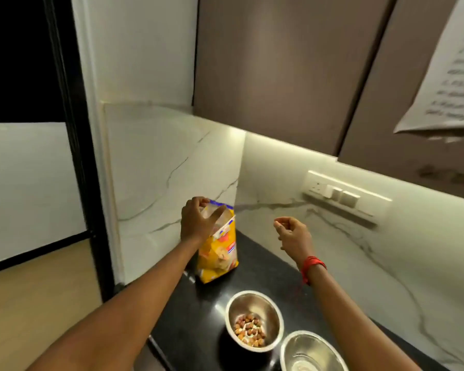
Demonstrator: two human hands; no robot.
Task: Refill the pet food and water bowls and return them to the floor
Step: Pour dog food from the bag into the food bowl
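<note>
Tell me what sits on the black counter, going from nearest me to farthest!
First the plain steel bowl → steel bowl with kibble → yellow food bag, its top held by the left hand.

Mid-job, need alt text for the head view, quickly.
The left hand grips the open top of a yellow pet food bag standing on the black counter; the right hand hovers beside it, fingers curled. Nearer, one steel bowl holds kibble; a second bowl sits at its right.
</note>
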